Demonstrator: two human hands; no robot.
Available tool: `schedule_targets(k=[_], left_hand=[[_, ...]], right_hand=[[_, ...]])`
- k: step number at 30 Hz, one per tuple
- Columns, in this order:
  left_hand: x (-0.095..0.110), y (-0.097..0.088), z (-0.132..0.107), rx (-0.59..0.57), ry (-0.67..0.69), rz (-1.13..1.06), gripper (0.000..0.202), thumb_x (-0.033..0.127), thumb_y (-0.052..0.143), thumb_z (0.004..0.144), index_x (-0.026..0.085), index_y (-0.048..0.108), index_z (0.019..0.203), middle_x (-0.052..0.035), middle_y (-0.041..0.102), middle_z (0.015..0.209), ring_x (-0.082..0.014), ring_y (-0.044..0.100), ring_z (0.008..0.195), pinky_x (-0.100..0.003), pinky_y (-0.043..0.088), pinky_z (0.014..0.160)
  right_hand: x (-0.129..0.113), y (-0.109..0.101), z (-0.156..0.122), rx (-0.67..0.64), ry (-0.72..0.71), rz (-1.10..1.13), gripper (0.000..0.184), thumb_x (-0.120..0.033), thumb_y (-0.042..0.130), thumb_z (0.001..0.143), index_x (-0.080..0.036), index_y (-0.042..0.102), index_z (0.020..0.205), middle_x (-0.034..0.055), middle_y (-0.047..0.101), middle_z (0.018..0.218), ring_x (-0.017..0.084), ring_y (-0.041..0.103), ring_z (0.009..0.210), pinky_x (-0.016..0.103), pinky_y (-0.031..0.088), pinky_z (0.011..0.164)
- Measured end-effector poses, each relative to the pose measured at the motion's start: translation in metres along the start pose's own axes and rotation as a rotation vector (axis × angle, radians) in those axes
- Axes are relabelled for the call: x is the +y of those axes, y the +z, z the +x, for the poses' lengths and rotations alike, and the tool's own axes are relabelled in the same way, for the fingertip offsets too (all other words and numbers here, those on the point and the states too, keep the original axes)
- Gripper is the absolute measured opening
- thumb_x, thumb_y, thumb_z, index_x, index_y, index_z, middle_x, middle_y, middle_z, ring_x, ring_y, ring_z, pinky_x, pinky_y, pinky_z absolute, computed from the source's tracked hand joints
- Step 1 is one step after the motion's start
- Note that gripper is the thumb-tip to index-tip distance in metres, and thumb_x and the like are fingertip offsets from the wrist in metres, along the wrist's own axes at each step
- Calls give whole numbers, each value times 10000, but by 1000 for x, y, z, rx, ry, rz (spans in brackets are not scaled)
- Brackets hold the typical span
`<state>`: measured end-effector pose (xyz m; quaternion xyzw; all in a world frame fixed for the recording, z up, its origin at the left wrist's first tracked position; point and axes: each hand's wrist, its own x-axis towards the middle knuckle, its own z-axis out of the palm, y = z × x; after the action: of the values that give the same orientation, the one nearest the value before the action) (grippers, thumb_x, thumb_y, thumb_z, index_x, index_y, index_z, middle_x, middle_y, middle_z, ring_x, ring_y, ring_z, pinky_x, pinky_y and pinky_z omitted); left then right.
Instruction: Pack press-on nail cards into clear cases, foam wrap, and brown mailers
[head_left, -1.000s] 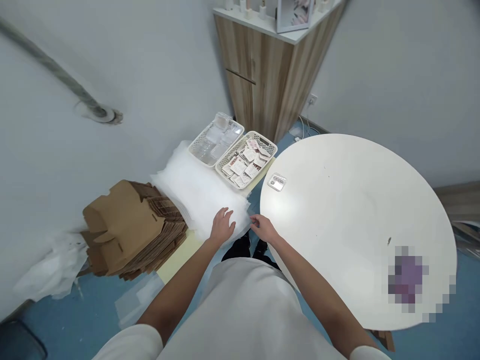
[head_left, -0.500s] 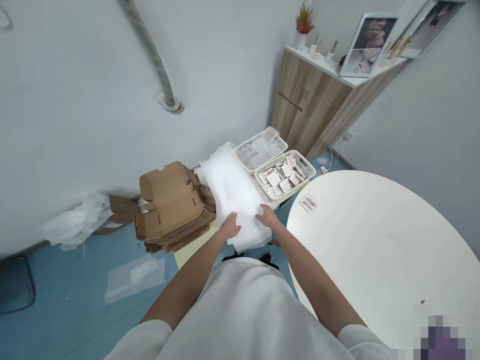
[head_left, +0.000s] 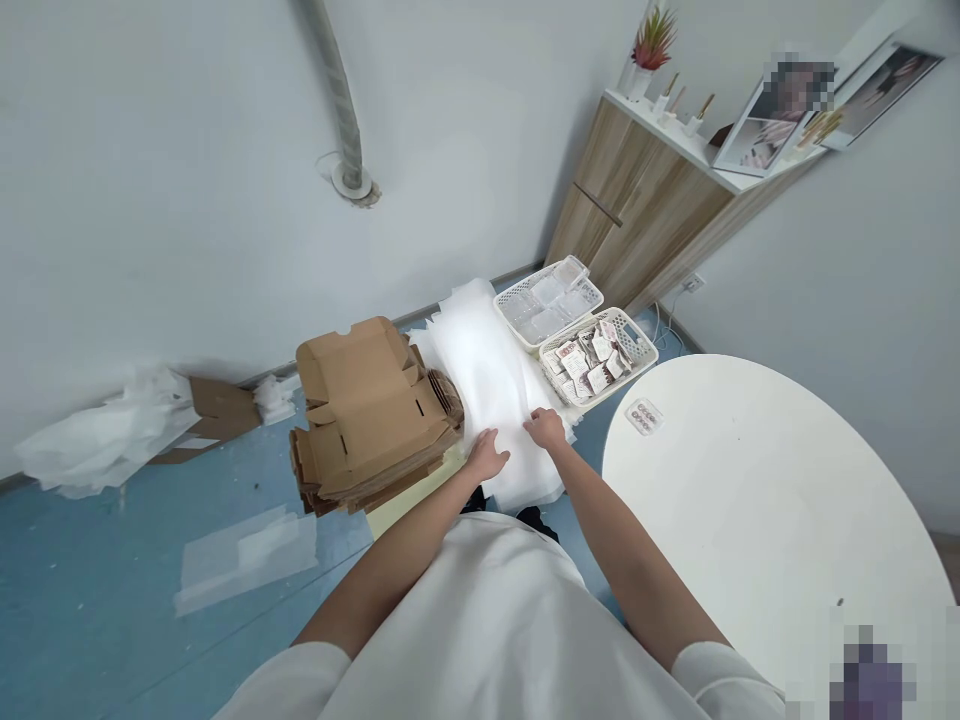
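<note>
A stack of thin white foam sheets point(head_left: 480, 350) lies in front of me on a low pale-yellow surface point(head_left: 416, 492). On its near part rests my left hand point(head_left: 489, 456), thumb apart from the fingers, holding nothing that I can see. My right hand point(head_left: 545, 428) touches the sheets' right side with fingers slightly bent and no sheet visibly gripped. Flattened brown cardboard boxes point(head_left: 367, 400) are piled just left of the sheets. Two white plastic baskets stand to the right: the farther basket point(head_left: 517, 340) holds clear cases, the nearer basket point(head_left: 646, 352) printed packets.
At the right is a round white table point(head_left: 757, 480) with a small clear case point(head_left: 643, 416) near its edge. A wood-grain cabinet point(head_left: 637, 210) stands behind the baskets. Plastic wrapping point(head_left: 112, 430) and a flat translucent sheet point(head_left: 247, 560) lie on the blue floor.
The view has shifted, so the boxes, sheets and baskets appear farther right. Both hands stay over the near part of the foam sheets; the right hand's fingers look more bent.
</note>
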<state>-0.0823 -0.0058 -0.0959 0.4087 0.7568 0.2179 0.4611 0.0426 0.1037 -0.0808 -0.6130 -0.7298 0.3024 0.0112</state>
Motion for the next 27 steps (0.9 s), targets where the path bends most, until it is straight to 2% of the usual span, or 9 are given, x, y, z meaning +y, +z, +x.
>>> schedule_targets(k=[3, 7, 10, 14, 17, 20, 24, 27], left_hand=[[2, 3, -6, 38, -20, -25, 589, 282, 557, 680, 141, 365, 1219, -151, 153, 1423, -266, 181, 1300, -368, 222, 1030], [3, 11, -17, 90, 29, 31, 642, 261, 551, 684, 144, 300, 1263, -150, 32, 1437, -301, 84, 1313, -408, 171, 1037], [4, 16, -23, 113, 95, 59, 663, 233, 541, 690, 177, 256, 1286, -130, 2, 1437, -304, 106, 1307, -434, 162, 1030], [11, 19, -28, 130, 145, 113, 699, 176, 527, 674, 189, 218, 1301, -130, -6, 1432, -308, 104, 1303, -448, 174, 1017], [22, 23, -28, 163, 143, 132, 711, 179, 514, 685, 200, 179, 1311, -137, -16, 1431, -317, 78, 1304, -474, 186, 1000], [37, 31, -26, 186, 85, 110, 687, 229, 501, 718, 210, 151, 1309, -156, -3, 1427, -326, 96, 1299, -507, 194, 980], [58, 52, -22, 182, 59, 81, 664, 332, 452, 775, 188, 96, 1316, -191, 30, 1416, -318, 148, 1292, -518, 210, 972], [72, 76, -26, 113, 112, 49, 665, 378, 406, 805, 178, 45, 1326, -199, 38, 1412, -285, 298, 1241, -479, 293, 949]], right_hand=[[-5, -7, 0, -19, 37, 46, 185, -277, 498, 703, -190, 536, 863, 61, 604, 796, 176, 576, 697, 262, 412, 561], [-21, -12, -2, -9, 34, 250, 368, -259, 465, 720, -209, 395, 1078, 77, 587, 964, 148, 597, 663, 245, 420, 543], [-31, -17, -4, -16, -39, 295, 295, -238, 387, 767, -225, 394, 1062, 55, 593, 940, 126, 587, 573, 241, 409, 527], [-29, -33, -10, 77, -173, 136, 244, -202, 339, 792, -221, 472, 995, 25, 612, 775, 155, 578, 612, 267, 405, 589], [-15, -50, -19, 155, -242, 50, 277, -170, 321, 791, -216, 524, 974, 38, 623, 811, 174, 574, 691, 293, 410, 649], [5, -66, -34, 249, -262, 104, 313, -151, 322, 785, -211, 553, 988, 44, 620, 940, 171, 575, 781, 303, 421, 739], [44, -83, -67, 400, -168, 257, 335, -178, 332, 789, -212, 557, 1034, 34, 608, 1020, 162, 576, 828, 308, 434, 791], [83, -95, -103, 511, -38, 420, 338, -229, 343, 794, -208, 540, 1068, 43, 585, 1076, 141, 588, 724, 314, 458, 742]])
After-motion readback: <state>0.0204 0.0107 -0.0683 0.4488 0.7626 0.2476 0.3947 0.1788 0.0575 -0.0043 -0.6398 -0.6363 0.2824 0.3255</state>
